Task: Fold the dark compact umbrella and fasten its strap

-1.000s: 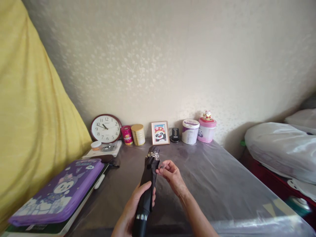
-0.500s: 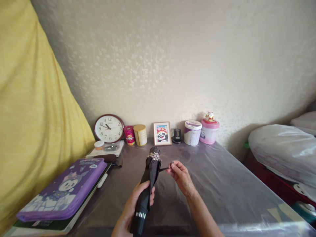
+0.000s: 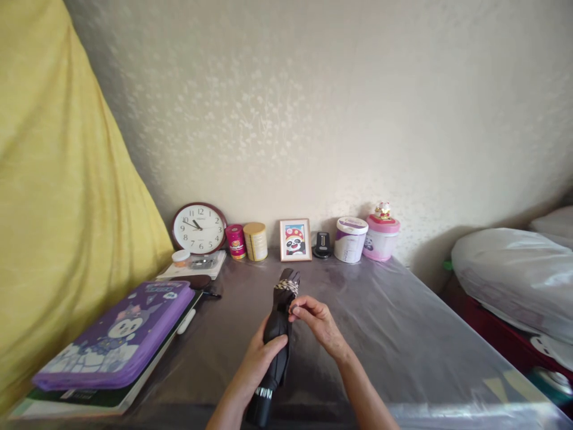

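A folded black umbrella is tilted over the table, its black handle with a silvery ring toward me. Around its far end runs a patterned cord. My left hand is closed around the middle of the umbrella, thumb on top. At the umbrella's right side, near the cord, my right hand pinches the end of the umbrella's thin black strap. Most of the strap is hidden by the fingers and the folded cloth.
Along the wall stand a clock, tins, a panda picture frame, a small black device and tubs. A purple case lies on books at left. Plastic-wrapped bundles sit at right.
My right hand has brought the strap's end in against the umbrella, where before it was stretched out to the right. The umbrella has shifted slightly right, and my left hand's grip has turned.
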Demonstrator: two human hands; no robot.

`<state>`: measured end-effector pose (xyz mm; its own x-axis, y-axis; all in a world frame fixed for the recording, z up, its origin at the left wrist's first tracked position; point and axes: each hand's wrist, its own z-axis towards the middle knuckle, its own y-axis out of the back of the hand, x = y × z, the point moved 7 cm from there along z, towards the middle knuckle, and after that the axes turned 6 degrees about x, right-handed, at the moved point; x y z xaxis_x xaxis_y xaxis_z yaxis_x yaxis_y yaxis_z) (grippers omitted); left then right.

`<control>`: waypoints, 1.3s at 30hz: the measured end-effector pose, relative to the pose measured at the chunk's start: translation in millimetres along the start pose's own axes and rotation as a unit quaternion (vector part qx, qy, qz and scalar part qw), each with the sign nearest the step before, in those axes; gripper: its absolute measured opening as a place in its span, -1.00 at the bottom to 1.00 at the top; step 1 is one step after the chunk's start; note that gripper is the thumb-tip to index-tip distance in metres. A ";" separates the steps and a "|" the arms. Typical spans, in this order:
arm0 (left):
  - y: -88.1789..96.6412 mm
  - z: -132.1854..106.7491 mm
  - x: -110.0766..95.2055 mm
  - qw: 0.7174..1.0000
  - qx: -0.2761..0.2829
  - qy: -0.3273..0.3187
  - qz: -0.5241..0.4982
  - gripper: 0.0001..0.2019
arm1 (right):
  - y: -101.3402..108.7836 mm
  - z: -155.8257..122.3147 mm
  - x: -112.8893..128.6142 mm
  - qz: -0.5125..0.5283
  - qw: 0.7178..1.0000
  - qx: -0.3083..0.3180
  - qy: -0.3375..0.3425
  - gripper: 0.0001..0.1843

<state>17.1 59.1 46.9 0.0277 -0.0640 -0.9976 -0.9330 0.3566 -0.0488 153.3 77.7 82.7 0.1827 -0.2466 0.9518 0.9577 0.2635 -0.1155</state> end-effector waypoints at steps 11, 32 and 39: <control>-0.1 2.0 5.0 0.987 -0.058 -0.050 0.144 -0.43 | -3.7 5.2 -9.5 -0.081 0.996 0.008 0.036 -0.88; -1.0 0.6 2.5 0.968 -0.088 -0.037 0.231 -0.40 | 38.5 -3.3 -36.2 0.005 0.970 -0.214 -0.113 -0.50; -26.3 -3.9 7.1 0.968 -0.011 -0.077 0.237 -0.32 | 13.2 -4.0 -51.7 0.219 0.939 -0.239 -0.111 -0.56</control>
<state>40.5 45.6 41.3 -0.3539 0.2415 -0.9035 -0.8613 0.2925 0.4156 157.4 90.2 30.8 0.5828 0.0034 0.8126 0.8014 -0.1680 -0.5741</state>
